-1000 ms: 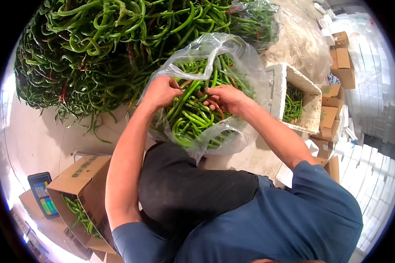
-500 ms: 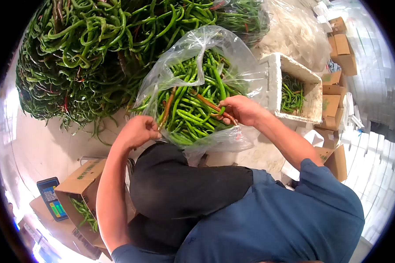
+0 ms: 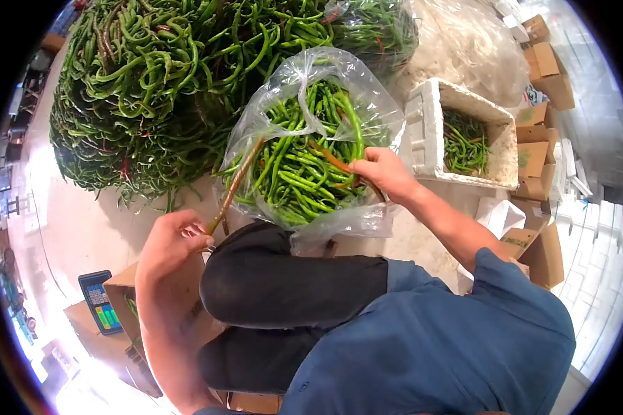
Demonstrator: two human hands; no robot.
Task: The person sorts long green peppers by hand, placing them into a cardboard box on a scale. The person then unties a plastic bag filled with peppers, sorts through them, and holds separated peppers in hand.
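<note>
A long brownish pepper (image 3: 239, 178) is pinched by its lower end in my left hand (image 3: 176, 238), left of the plastic bag. My right hand (image 3: 386, 173) is closed on several peppers at the bag's right side: a reddish-brown one (image 3: 331, 158), a green one pointing up, and a dark one below. Green peppers (image 3: 301, 176) fill the clear plastic bag (image 3: 256, 114), whose mouth is open toward me. A large heap of green peppers (image 3: 138, 90) rises behind it on the left.
A white foam box (image 3: 502, 142) with some peppers stands right of the bag. Cardboard boxes (image 3: 533, 159) line the right. At the lower left are a keypad device (image 3: 100, 302) and a cardboard box (image 3: 121, 280). Another bag of peppers (image 3: 374, 34) lies at the top.
My left hand has moved left and down, drawing the brownish pepper out past the bag's edge. My right hand stays by the bag's right side, still holding peppers. The view has shifted slightly.
</note>
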